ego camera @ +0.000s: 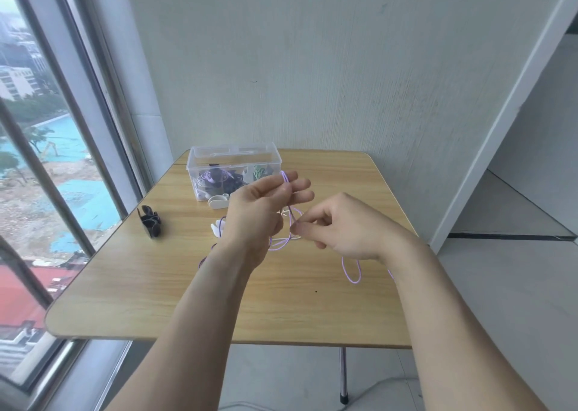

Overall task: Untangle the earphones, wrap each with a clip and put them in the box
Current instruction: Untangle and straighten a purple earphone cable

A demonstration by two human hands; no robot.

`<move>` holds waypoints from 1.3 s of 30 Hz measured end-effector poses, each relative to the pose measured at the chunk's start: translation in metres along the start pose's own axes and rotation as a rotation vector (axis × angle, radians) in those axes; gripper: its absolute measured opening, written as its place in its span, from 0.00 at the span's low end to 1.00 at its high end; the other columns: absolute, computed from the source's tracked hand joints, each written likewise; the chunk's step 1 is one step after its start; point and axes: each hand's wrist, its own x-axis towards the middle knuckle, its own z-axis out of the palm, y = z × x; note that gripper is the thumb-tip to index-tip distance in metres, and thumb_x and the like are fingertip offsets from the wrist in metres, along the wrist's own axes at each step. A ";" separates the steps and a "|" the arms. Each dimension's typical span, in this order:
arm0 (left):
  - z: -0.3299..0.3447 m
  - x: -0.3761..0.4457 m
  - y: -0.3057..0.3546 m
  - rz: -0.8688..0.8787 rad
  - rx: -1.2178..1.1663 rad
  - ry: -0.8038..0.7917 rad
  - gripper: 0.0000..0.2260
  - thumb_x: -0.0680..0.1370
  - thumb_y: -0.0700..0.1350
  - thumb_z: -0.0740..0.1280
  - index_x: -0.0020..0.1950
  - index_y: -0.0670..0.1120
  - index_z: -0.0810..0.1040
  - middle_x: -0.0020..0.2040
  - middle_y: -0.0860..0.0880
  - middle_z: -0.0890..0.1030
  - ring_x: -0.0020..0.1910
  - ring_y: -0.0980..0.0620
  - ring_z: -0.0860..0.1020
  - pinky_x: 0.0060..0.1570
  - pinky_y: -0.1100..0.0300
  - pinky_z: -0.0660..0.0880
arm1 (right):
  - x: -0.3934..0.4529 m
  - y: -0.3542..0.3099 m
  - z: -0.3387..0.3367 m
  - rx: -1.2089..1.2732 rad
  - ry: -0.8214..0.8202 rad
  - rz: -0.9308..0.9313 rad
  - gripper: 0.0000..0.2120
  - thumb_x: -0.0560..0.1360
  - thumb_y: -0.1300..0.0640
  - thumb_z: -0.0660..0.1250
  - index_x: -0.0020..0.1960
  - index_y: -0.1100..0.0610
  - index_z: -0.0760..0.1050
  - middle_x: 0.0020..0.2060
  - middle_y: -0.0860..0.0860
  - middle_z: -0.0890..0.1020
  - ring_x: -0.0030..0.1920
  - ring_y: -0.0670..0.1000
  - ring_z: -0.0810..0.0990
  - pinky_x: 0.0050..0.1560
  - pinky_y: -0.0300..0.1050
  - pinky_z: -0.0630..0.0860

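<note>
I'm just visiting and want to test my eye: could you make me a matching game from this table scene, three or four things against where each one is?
Things
1. clear plastic box
2. black clip
3. thin purple earphone cord
4. white clip

Places
A. held between both hands, trailing onto the table
B. alone near the table's window-side edge
C. at the table's far side, earphones inside
D. on the table just in front of the box

Pairs: 1-C, 2-B, 3-A, 4-D
</note>
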 end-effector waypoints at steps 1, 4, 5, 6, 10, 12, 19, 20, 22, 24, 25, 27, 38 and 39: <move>0.000 -0.001 0.000 0.018 0.059 0.014 0.09 0.82 0.35 0.63 0.59 0.40 0.80 0.51 0.47 0.86 0.46 0.56 0.85 0.25 0.69 0.66 | -0.001 -0.002 0.000 -0.006 -0.013 0.002 0.09 0.78 0.46 0.68 0.48 0.48 0.85 0.29 0.44 0.76 0.30 0.43 0.70 0.34 0.38 0.66; 0.002 -0.002 -0.002 0.047 0.215 -0.008 0.10 0.81 0.33 0.64 0.57 0.39 0.82 0.48 0.45 0.86 0.31 0.62 0.81 0.25 0.74 0.68 | -0.004 -0.006 -0.004 0.047 -0.015 -0.011 0.10 0.78 0.48 0.69 0.47 0.53 0.84 0.30 0.44 0.76 0.29 0.43 0.68 0.32 0.36 0.64; 0.003 -0.002 -0.003 0.042 0.271 -0.044 0.10 0.81 0.33 0.63 0.56 0.39 0.83 0.44 0.45 0.85 0.26 0.63 0.77 0.24 0.74 0.66 | -0.005 -0.006 -0.005 0.066 -0.005 -0.028 0.12 0.77 0.49 0.69 0.46 0.58 0.84 0.30 0.46 0.75 0.29 0.44 0.67 0.31 0.37 0.63; 0.004 -0.002 -0.003 0.028 0.319 -0.092 0.10 0.81 0.33 0.62 0.53 0.40 0.84 0.40 0.45 0.84 0.22 0.61 0.73 0.23 0.73 0.64 | -0.006 -0.007 -0.006 0.080 0.015 -0.048 0.13 0.77 0.50 0.70 0.43 0.61 0.83 0.31 0.49 0.75 0.30 0.46 0.66 0.31 0.38 0.63; 0.003 -0.002 0.003 -0.055 0.293 -0.280 0.08 0.77 0.32 0.59 0.46 0.31 0.78 0.33 0.41 0.78 0.27 0.49 0.68 0.26 0.60 0.53 | -0.008 -0.005 -0.014 0.224 0.189 -0.137 0.13 0.73 0.50 0.76 0.34 0.58 0.82 0.31 0.54 0.84 0.32 0.45 0.72 0.36 0.39 0.69; 0.003 -0.003 0.005 -0.063 0.236 -0.371 0.09 0.76 0.33 0.57 0.44 0.33 0.77 0.33 0.42 0.74 0.30 0.48 0.67 0.29 0.57 0.52 | -0.009 -0.002 -0.020 0.288 0.294 -0.144 0.13 0.68 0.49 0.80 0.35 0.57 0.83 0.29 0.52 0.83 0.31 0.45 0.73 0.35 0.42 0.72; 0.001 -0.005 0.008 -0.230 0.104 -0.549 0.14 0.82 0.40 0.54 0.42 0.43 0.75 0.30 0.52 0.62 0.27 0.54 0.57 0.26 0.62 0.51 | -0.002 0.010 -0.020 0.362 0.452 -0.134 0.19 0.56 0.40 0.79 0.35 0.54 0.80 0.32 0.56 0.77 0.33 0.51 0.69 0.31 0.43 0.67; 0.001 -0.005 0.010 -0.218 0.037 -0.511 0.13 0.82 0.40 0.54 0.41 0.44 0.74 0.30 0.52 0.61 0.28 0.54 0.56 0.26 0.61 0.51 | -0.002 0.013 -0.021 0.367 0.441 -0.127 0.19 0.59 0.40 0.77 0.36 0.54 0.81 0.33 0.56 0.77 0.33 0.51 0.70 0.30 0.42 0.68; 0.001 -0.004 0.011 -0.183 -0.138 -0.404 0.13 0.82 0.40 0.53 0.42 0.44 0.73 0.31 0.52 0.61 0.28 0.54 0.56 0.27 0.62 0.51 | -0.002 0.018 -0.023 0.353 0.411 -0.104 0.17 0.65 0.40 0.75 0.40 0.54 0.83 0.34 0.57 0.78 0.33 0.55 0.71 0.31 0.40 0.70; -0.002 0.001 0.010 -0.146 -0.330 -0.271 0.13 0.83 0.39 0.53 0.46 0.44 0.75 0.32 0.52 0.66 0.28 0.54 0.62 0.26 0.63 0.54 | -0.004 0.021 -0.023 0.307 0.362 -0.078 0.13 0.74 0.43 0.72 0.42 0.53 0.84 0.29 0.52 0.75 0.29 0.49 0.70 0.31 0.39 0.69; -0.004 0.004 0.008 -0.121 -0.392 -0.202 0.13 0.84 0.39 0.52 0.48 0.43 0.76 0.33 0.52 0.69 0.29 0.55 0.66 0.24 0.64 0.56 | -0.004 0.021 -0.022 0.267 0.330 -0.063 0.11 0.77 0.45 0.70 0.43 0.51 0.85 0.28 0.48 0.72 0.28 0.45 0.69 0.31 0.39 0.68; -0.008 0.008 0.007 -0.069 -0.435 -0.070 0.14 0.85 0.38 0.52 0.54 0.43 0.77 0.38 0.52 0.77 0.34 0.56 0.75 0.23 0.66 0.60 | -0.004 0.018 -0.018 0.171 0.261 -0.041 0.12 0.80 0.48 0.66 0.45 0.50 0.85 0.28 0.46 0.72 0.28 0.43 0.69 0.31 0.38 0.67; -0.001 0.007 -0.013 0.129 0.392 0.016 0.09 0.85 0.41 0.58 0.58 0.45 0.78 0.59 0.51 0.83 0.49 0.62 0.83 0.43 0.68 0.76 | -0.005 -0.009 0.003 -0.080 -0.107 0.073 0.10 0.78 0.47 0.67 0.46 0.49 0.85 0.29 0.42 0.78 0.31 0.39 0.73 0.30 0.32 0.66; 0.000 0.005 -0.014 0.093 0.426 -0.038 0.10 0.85 0.40 0.58 0.58 0.46 0.79 0.59 0.50 0.83 0.47 0.63 0.83 0.42 0.67 0.76 | -0.005 -0.010 0.005 -0.088 -0.142 0.076 0.09 0.78 0.48 0.68 0.47 0.49 0.85 0.29 0.42 0.78 0.33 0.39 0.74 0.33 0.33 0.67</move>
